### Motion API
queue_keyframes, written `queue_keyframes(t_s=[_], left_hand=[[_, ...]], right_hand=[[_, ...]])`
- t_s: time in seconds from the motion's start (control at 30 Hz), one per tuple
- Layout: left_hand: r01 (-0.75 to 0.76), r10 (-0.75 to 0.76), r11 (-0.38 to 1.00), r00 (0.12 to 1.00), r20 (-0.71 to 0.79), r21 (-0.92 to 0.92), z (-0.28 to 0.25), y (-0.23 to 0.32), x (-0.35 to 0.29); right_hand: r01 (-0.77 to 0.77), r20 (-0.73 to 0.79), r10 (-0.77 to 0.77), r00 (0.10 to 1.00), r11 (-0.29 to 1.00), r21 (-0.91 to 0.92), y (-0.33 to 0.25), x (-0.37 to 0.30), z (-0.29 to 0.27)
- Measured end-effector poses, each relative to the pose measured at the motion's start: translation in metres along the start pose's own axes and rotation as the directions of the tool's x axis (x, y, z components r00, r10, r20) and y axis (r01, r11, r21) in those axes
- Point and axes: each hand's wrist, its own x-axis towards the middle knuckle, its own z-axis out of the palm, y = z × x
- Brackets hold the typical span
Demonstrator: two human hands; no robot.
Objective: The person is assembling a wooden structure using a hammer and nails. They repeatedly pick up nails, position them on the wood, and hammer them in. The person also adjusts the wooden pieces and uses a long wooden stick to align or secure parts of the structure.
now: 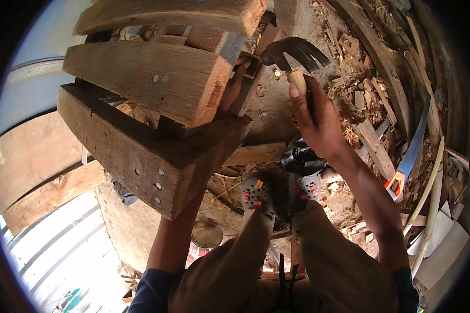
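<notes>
My right hand (320,117) is closed round the pale wooden handle of a claw hammer (297,53). The hammer's dark claw points right, and its striking face sits close beside a small piece of wood (252,65); whether they touch I cannot tell. My left hand (232,91) reaches up behind a bench-like frame of thick wooden planks (141,78), largely hidden by it. Its visible fingers are bent against the small piece of wood. Nail heads dot the plank faces. An upright board (248,91) stands along the frame's right side, next to the left fingers.
A handsaw with a blue blade (418,138) leans at the right among long bent wood strips (384,57). Wood scraps and shavings (368,104) litter the floor. Below the frame stand a tin can (207,235) and a black plastic bag (303,157), near my grey clogs (257,194).
</notes>
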Motion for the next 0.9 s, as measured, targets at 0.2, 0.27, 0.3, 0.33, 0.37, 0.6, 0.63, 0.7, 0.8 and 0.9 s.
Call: queue_keyframes(t_s=[0.2, 0.27, 0.3, 0.33, 0.37, 0.6, 0.63, 0.7, 0.8, 0.9], left_hand=[[-0.019, 0.019, 1.000, 1.000, -0.009, 0.013, -0.004, -0.007, -0.003], [-0.070, 0.070, 0.998, 0.997, -0.019, 0.002, -0.004, -0.009, -0.001], [-0.123, 0.123, 0.992, 0.992, -0.021, -0.005, -0.005, -0.010, 0.000], [-0.177, 0.177, 0.984, 0.984, -0.023, -0.015, -0.006, -0.010, 0.001], [-0.161, 0.161, 0.987, 0.987, -0.007, 0.013, -0.007, -0.010, 0.001], [-0.055, 0.057, 0.998, 0.995, 0.080, -0.031, -0.011, -0.012, 0.000], [-0.047, 0.050, 0.998, 0.997, 0.066, -0.045, -0.010, -0.014, 0.000], [-0.099, 0.103, 0.993, 0.993, 0.055, -0.068, -0.010, -0.019, 0.000], [-0.144, 0.149, 0.986, 0.987, 0.058, -0.082, -0.011, -0.028, 0.001], [-0.082, 0.091, 0.993, 0.989, 0.114, -0.085, -0.010, -0.024, 0.000]], right_hand=[[0.115, 0.043, -0.113, 0.993, 0.992, -0.056, -0.001, 0.030, 0.017], [0.146, 0.036, -0.146, 0.989, 0.989, -0.015, 0.003, 0.033, 0.022], [0.137, 0.050, -0.136, 0.989, 0.990, -0.017, 0.003, 0.033, 0.024], [0.128, 0.062, -0.126, 0.990, 0.992, -0.021, 0.003, 0.032, 0.025], [0.118, 0.074, -0.115, 0.991, 0.993, -0.026, 0.003, 0.032, 0.025], [0.113, 0.068, -0.108, 0.992, 0.991, -0.074, -0.007, 0.028, 0.027], [0.093, 0.087, -0.089, 0.992, 0.995, -0.048, -0.009, 0.028, 0.027], [0.078, 0.095, -0.074, 0.993, 0.996, -0.039, -0.008, 0.029, 0.029], [0.107, 0.054, -0.103, 0.993, 0.991, -0.076, 0.000, 0.030, 0.034], [0.114, 0.031, -0.112, 0.993, 0.992, -0.062, -0.002, 0.026, 0.030]])
